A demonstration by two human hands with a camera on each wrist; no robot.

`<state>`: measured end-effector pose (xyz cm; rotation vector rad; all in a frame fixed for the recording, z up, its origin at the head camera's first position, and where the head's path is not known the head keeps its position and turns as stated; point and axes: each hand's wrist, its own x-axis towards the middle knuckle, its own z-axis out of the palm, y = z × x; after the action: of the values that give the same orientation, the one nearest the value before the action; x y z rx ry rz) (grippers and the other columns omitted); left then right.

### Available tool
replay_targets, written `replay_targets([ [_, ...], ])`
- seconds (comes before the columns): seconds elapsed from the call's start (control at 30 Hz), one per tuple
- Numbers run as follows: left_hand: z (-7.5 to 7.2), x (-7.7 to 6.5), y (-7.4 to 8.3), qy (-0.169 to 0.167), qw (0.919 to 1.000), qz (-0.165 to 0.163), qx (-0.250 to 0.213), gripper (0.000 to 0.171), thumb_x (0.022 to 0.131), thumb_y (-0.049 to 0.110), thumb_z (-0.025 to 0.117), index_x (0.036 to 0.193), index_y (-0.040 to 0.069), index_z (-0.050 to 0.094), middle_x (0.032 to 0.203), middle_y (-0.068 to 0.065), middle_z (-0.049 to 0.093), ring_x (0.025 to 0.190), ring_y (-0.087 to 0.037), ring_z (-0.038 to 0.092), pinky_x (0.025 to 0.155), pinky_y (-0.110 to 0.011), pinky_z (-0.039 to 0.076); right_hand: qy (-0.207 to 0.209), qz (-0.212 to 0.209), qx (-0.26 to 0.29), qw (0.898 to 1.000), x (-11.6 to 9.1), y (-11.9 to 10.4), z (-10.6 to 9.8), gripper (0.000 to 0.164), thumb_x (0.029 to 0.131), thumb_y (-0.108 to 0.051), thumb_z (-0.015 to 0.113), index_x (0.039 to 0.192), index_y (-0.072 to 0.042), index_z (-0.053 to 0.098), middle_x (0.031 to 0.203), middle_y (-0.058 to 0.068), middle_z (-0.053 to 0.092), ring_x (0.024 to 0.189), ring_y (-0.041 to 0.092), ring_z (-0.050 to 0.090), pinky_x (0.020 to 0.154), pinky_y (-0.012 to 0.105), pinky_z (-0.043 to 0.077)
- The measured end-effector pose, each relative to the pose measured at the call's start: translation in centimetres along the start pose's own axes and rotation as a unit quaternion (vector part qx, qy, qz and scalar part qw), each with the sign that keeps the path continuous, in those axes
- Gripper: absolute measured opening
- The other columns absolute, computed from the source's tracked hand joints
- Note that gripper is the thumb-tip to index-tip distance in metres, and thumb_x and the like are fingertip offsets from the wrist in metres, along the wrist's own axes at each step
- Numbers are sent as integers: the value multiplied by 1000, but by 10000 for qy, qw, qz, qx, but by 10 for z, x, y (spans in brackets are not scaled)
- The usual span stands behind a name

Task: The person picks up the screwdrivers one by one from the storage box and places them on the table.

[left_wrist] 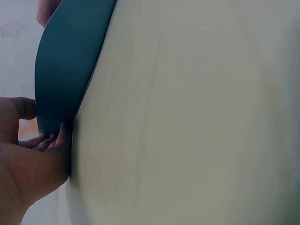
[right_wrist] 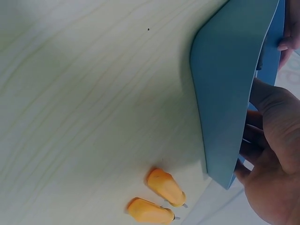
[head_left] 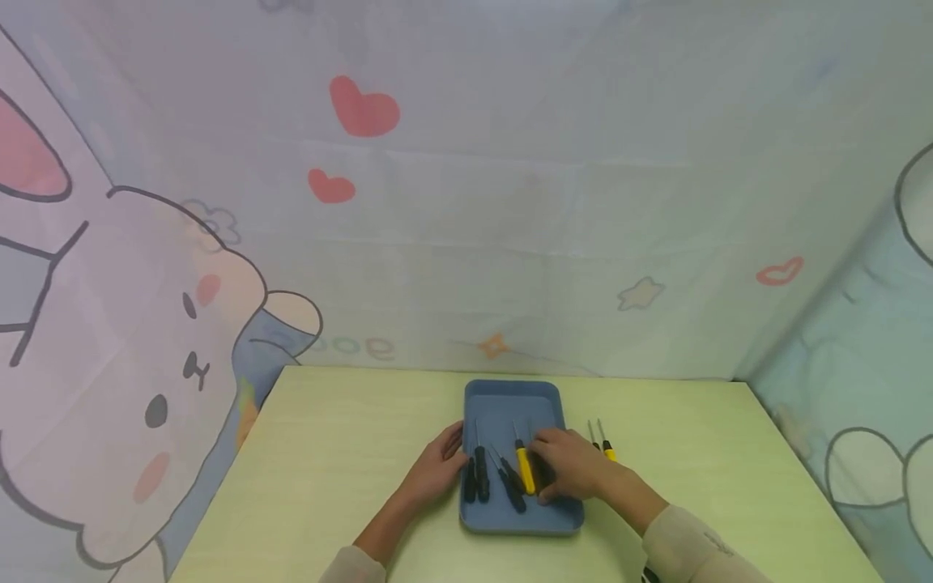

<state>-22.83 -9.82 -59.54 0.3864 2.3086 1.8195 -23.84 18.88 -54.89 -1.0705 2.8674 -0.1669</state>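
A blue tray (head_left: pixel 513 522) lies on the table with several screwdrivers in it. My left hand (head_left: pixel 436 463) grips its left side; in the left wrist view, thumb and fingers (left_wrist: pixel 61 140) are at the tray wall (left_wrist: pixel 68 61). Inside the tray's right side, my right hand (head_left: pixel 572 463) has its fingers curled at a dark-handled screwdriver (head_left: pixel 540 474), mostly covered by the hand. Just left of it lies a yellow-handled screwdriver (head_left: pixel 525 471). Black screwdrivers (head_left: pixel 482 474) lie further left and in the middle. The right wrist view hides the right fingertips behind the tray wall (right_wrist: pixel 225 89).
Two yellow-and-black screwdrivers (head_left: pixel 608 448) lie on the table right of the tray, partly behind the right forearm; their yellow handles (right_wrist: pixel 166 187) show in the right wrist view. A printed cloth (head_left: pixel 510 202) hangs behind the pale table (head_left: pixel 350 421).
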Motion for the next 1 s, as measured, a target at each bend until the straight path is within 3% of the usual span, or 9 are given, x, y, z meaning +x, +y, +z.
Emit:
replay_targets([
  [0.33,-2,5,-2,3,10000,-1,-72,65,104,7,55,162,-7,30,166,-28,35,154,-42,35,125,-52,31,24,19,-42,10000,4,3,1,79,72,-49,96,132,-5,69,127,9,65,117,29,63,104,53,52],
  [0.57,1,0,-5,24,10000,-25,-71,64,104,7,56,162,-7,32,165,-28,36,153,-43,36,125,-52,30,11,58,131,9999,0,0,4,78,71,-47,97,131,-6,70,120,4,64,110,24,62,104,50,53],
  [0.77,-1,-4,-3,0,9999,-85,-108,64,105,8,56,162,-7,31,165,-28,36,153,-43,36,125,-53,31,-16,43,155,9999,-1,-2,7,78,72,-50,96,131,-7,69,123,5,64,113,24,63,104,50,52],
  [1.0,0,1,-3,-22,9999,9,-145,64,105,7,54,162,-8,29,166,-29,35,153,-45,35,125,-54,31,-3,43,-4,10000,1,2,5,79,71,-49,97,131,-6,69,123,6,65,115,26,63,104,51,52],
])
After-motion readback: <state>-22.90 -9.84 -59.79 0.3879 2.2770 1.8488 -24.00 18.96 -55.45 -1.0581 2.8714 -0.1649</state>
